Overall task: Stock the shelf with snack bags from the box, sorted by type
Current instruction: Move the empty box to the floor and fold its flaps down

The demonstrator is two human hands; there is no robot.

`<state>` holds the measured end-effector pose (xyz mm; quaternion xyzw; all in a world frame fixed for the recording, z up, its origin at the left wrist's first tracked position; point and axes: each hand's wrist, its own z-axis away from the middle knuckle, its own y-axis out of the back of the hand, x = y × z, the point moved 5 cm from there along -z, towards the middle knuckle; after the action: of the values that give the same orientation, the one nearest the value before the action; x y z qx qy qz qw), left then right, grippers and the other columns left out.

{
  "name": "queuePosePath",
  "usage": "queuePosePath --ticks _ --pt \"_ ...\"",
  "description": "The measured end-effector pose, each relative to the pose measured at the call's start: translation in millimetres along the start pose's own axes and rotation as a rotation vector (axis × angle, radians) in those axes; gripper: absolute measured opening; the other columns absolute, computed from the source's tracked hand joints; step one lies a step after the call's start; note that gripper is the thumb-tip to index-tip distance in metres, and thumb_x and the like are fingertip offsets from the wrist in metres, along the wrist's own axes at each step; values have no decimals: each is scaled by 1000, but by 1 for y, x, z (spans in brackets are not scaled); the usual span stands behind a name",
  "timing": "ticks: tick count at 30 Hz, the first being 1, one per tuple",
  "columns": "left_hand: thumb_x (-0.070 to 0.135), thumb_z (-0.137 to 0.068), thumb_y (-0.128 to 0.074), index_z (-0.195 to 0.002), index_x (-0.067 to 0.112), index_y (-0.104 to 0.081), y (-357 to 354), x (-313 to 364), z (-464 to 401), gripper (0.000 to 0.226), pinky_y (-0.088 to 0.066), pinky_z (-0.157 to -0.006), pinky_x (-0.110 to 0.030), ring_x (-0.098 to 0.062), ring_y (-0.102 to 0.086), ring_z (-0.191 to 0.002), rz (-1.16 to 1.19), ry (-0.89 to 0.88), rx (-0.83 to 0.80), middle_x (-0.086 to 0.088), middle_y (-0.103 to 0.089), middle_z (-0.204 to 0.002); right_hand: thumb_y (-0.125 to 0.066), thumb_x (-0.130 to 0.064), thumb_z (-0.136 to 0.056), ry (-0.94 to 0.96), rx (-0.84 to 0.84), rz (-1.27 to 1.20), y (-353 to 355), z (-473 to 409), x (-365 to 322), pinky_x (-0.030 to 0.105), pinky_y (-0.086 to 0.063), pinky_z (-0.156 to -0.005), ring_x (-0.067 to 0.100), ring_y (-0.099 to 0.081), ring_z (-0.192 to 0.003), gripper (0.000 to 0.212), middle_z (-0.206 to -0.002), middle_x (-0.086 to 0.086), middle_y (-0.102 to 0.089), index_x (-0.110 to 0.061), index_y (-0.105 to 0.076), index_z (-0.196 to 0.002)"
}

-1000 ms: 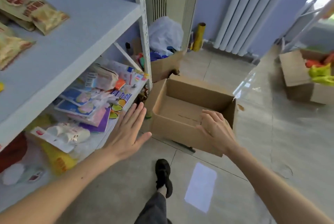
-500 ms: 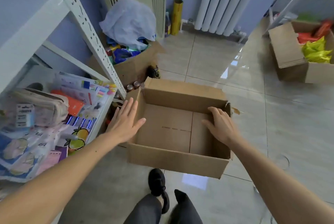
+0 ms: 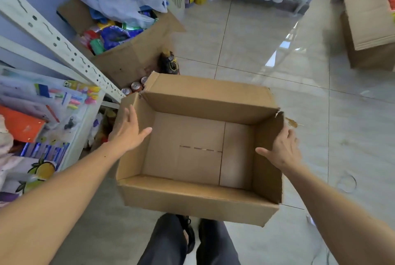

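An empty brown cardboard box [image 3: 198,198] sits open on the tiled floor right in front of me; no snack bags show inside it. My left hand [image 3: 128,132] lies over its left wall, fingers outside and thumb inside. My right hand [image 3: 282,149] clasps the right wall the same way. The white metal shelf [image 3: 53,35] stands at the left; only its slanted upright and a lower level are in view.
The lower shelf level holds stationery packets [image 3: 42,104]. Behind the box stand a second carton of colourful bags [image 3: 126,59] under a white plastic bag, some cans [image 3: 132,88] and a dark bottle [image 3: 168,63]. Another carton [image 3: 367,23] is at far right. My shoes [image 3: 190,237] are below.
My view has tipped down and closed in on the box. Both hands moved from hovering near it onto its side walls; the right hand shifted from inside the box to the right wall.
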<state>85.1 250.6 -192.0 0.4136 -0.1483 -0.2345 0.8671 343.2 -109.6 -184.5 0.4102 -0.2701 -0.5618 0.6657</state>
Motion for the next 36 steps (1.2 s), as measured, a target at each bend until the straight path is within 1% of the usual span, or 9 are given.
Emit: queuePosePath --ticks 4,8,11,13,15,20,25,29,36 --pt "39 -96 -52 -150 9 21 -13 1 -20 95 -42 -102 -51 -37 -31 -140 -14 78 61 -15 -2 -162 -76 -38 -81 -43 -50 -41 -22 -16 13 51 -43 -95 43 -44 -127 107 -143 23 -35 -1 -4 -150" --pt "23 -96 -55 -152 4 9 -15 -3 -34 87 -51 -88 -48 -38 -52 -120 -72 105 102 -24 -35 -148 -63 -30 -93 -55 7 3 -28 -25 18 46 -46 -78 42 -56 -114 97 -135 22 -46 -12 10 -154" --pt "19 -97 -54 -151 7 7 -17 -6 -39 83 -53 -71 -44 -34 -63 -94 -106 99 132 -26 -54 -126 -54 -19 -97 -65 37 46 -32 -28 25 41 -41 -67 38 -64 -94 93 -112 19 -61 -24 21 -151" --pt "17 -97 -53 -150 11 13 -21 -9 -42 86 -54 -66 -42 -30 -63 -79 -129 101 121 -22 -61 -111 -48 -7 -95 -91 34 51 -35 -28 30 39 -43 -66 33 -61 -77 95 -93 16 -64 -30 28 -148" --pt "14 -96 -53 -149 15 18 -24 -13 -44 89 -55 -64 -39 -25 -61 -71 -145 112 110 -17 -64 -105 -43 -1 -93 -99 36 34 -38 -28 31 40 -47 -68 30 -60 -72 96 -83 14 -62 -31 32 -146" --pt "6 -93 -53 -146 18 2 -13 -10 -37 78 -52 -55 -38 -25 -63 -70 -88 75 150 -15 -67 -103 -44 -3 -93 -103 44 -36 -27 -26 30 38 -44 -64 28 -57 -66 96 -66 8 -52 -33 30 -146" --pt "5 -92 -55 -145 17 -3 27 0 -23 76 -46 -46 -32 -22 -64 -63 -73 41 194 -11 -67 -88 -45 -5 -94 -103 76 -75 11 -14 25 40 -45 -65 29 -57 -65 94 -69 11 -55 -33 26 -149" --pt "5 -92 -53 -139 21 -5 69 10 -9 70 -57 -60 -44 -27 -66 -72 -58 5 206 -13 -69 -93 -46 -4 -94 -93 112 -68 54 -1 19 39 -43 -66 29 -55 -67 93 -75 12 -56 -31 24 -150" --pt "6 -93 -52 -146 14 0 129 45 20 75 -49 -61 -37 -27 -65 -83 -96 -17 205 -14 -68 -104 -50 -7 -96 -99 134 -70 117 16 31 39 -45 -66 29 -56 -71 96 -81 12 -58 -32 26 -149"
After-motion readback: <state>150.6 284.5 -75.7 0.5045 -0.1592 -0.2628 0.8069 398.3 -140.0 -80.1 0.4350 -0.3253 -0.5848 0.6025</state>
